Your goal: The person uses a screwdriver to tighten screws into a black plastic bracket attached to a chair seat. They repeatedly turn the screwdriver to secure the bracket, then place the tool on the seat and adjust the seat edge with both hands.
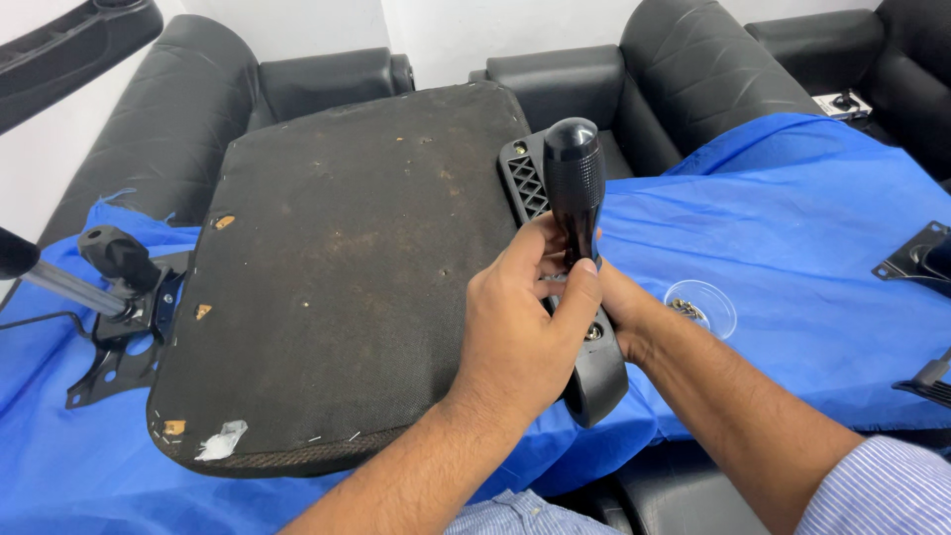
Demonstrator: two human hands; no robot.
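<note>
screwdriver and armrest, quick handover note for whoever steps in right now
Left hand: wrapped around the lower shaft of the black-handled screwdriver, steadying it upright.
Right hand: under and behind the left, at the black armrest bracket; its grip is mostly hidden.
Seat pan lies underside up on the blue cloth; the bracket sits along its right edge.
Clear dish with a few screws sits right of the hands.
Chair mechanism lies at the seat's left edge.
Done: one bolt shows in the bracket beside the hands.
Left: the fastener under the driver; its tightness cannot be seen.

Seat underside [347,267] rough dusty fabric; screwdriver handle [574,173] ribbed matt plastic; cloth [792,228] blue, thin.
</note>
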